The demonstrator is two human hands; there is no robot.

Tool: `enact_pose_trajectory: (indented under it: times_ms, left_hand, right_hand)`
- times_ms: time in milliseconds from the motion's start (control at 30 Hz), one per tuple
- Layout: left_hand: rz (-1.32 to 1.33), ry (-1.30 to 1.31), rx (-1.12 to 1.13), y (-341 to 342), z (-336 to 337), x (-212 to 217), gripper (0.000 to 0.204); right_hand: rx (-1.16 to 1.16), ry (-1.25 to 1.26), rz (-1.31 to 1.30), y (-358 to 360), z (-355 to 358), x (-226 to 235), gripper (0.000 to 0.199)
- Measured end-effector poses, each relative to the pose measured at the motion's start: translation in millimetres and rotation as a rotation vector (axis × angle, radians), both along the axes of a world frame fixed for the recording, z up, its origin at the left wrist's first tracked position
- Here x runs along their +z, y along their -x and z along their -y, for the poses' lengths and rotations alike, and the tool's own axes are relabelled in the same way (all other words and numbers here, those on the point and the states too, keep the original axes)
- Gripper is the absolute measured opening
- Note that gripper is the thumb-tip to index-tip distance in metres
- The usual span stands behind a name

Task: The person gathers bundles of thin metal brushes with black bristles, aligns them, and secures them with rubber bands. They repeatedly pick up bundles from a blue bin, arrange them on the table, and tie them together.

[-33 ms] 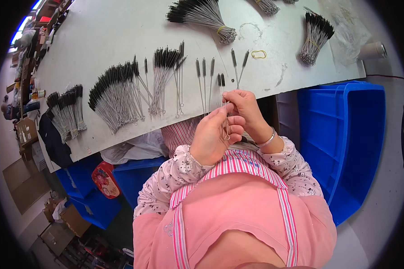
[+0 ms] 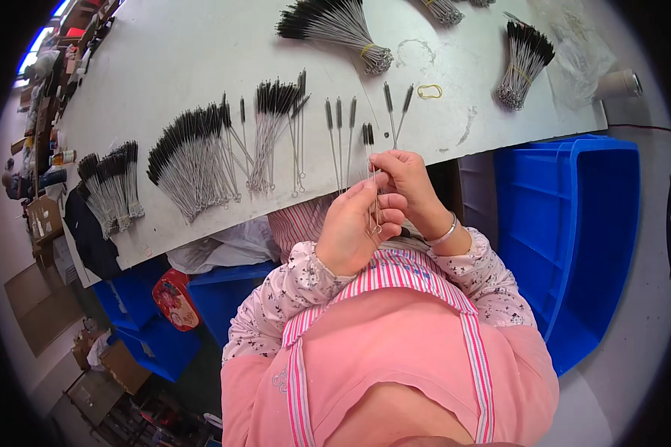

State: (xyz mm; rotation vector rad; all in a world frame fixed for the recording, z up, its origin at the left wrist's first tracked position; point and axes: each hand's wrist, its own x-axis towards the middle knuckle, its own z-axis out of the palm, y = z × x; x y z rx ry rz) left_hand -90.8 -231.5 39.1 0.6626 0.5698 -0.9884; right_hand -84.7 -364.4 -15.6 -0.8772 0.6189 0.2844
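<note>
Just in front of the table's near edge, my left hand (image 2: 353,227) is closed around the thin wire stems of a pair of small black-bristled tube brushes (image 2: 367,135). Their bristle heads point away from me, and the looped ends stick out below the fingers. From the right, my right hand (image 2: 410,179) pinches the same stems with thumb and forefinger. Beyond it two loose tube brushes (image 2: 398,108) spread apart, their lower ends hidden by the hand. Left of the held pair, several single tube brushes (image 2: 339,123) lie side by side.
Heaps of tube brushes (image 2: 194,160) line the pale table (image 2: 201,45) to the left. Banded bundles (image 2: 525,65) lie farther back, near a yellow rubber band (image 2: 429,91). A blue bin (image 2: 566,238) stands at the right, a clear plastic bag (image 2: 574,59) above it.
</note>
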Motion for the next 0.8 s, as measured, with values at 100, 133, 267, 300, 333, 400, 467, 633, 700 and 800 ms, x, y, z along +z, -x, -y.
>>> enact_pose_trajectory:
  times_ms: [100,133,267,300,333,400,467,633,700,800]
  left_hand:
    - [0.007,-0.004,0.01,0.5,-0.3,0.2,0.03]
    - [0.007,-0.011,0.011,0.5,-0.2,0.8,0.03]
    - [0.0,-0.033,0.014,0.0,-0.4,3.0,0.029]
    - [0.003,-0.035,0.014,0.1,-0.3,3.8,0.029]
    - [0.006,-0.038,0.015,0.1,-0.2,4.8,0.029]
    - [0.011,-0.038,0.017,0.3,0.3,5.0,0.029]
    - [0.015,-0.035,0.02,0.6,1.0,4.2,0.029]
    - [0.012,-0.02,0.03,0.9,-0.8,2.1,0.029]
    - [0.013,-0.022,0.033,0.3,-1.3,2.2,0.029]
    - [0.009,-0.024,0.034,0.2,-1.5,1.4,0.03]
  right_hand:
    - [0.008,0.003,0.01,0.0,0.9,0.2,0.019]
    - [0.019,0.011,0.015,0.3,2.1,-1.6,0.021]
    - [0.165,0.812,0.17,-4.7,17.0,-9.1,0.03]
    - [0.189,1.078,0.167,-6.9,20.1,-3.2,0.032]
    - [0.214,1.345,0.162,-8.8,22.6,-0.4,0.034]
    - [0.257,1.517,0.176,-12.6,27.0,-8.6,0.034]
    - [0.274,1.64,0.18,-15.4,28.7,-15.2,0.034]
    - [0.206,1.77,0.183,-19.7,25.2,-26.4,0.031]
    - [0.252,1.74,0.168,-20.2,26.3,-30.0,0.028]
    - [0.289,1.656,0.132,-19.1,25.1,-30.3,0.024]
